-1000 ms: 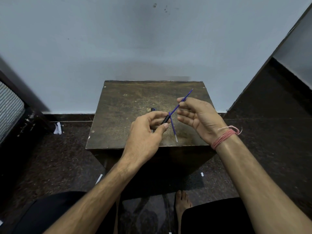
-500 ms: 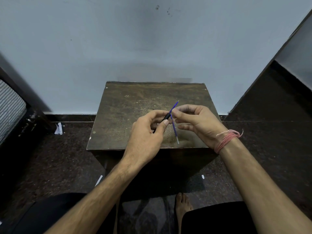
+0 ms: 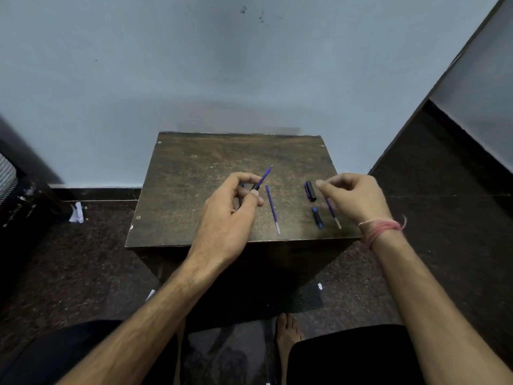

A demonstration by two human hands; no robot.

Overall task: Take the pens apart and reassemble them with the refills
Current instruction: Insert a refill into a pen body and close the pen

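Note:
My left hand (image 3: pixel 230 215) grips a black pen barrel (image 3: pixel 254 188) with a blue refill (image 3: pixel 266 173) sticking out of its far end, tip pointing up and away. My right hand (image 3: pixel 352 197) hovers over the right side of the small wooden table (image 3: pixel 194 176), thumb and forefinger pinched together with nothing visible between them. Just left of those fingertips lies a black pen cap (image 3: pixel 311 191). A loose blue refill (image 3: pixel 273 209) lies mid-table. A short black-and-blue pen piece (image 3: pixel 317 217) and another refill (image 3: pixel 333 215) lie under my right hand.
The table stands against a pale wall (image 3: pixel 249 79). Dark speckled floor surrounds it, with scraps of white paper (image 3: pixel 77 213) at the left. A dark slanted panel (image 3: pixel 458 162) rises on the right. My knees and a bare foot (image 3: pixel 287 333) are below the table's front edge.
My right hand let go of the refill in the barrel and moved right, toward the cap. The refill now sits deeper in the barrel. My left hand still holds the barrel.

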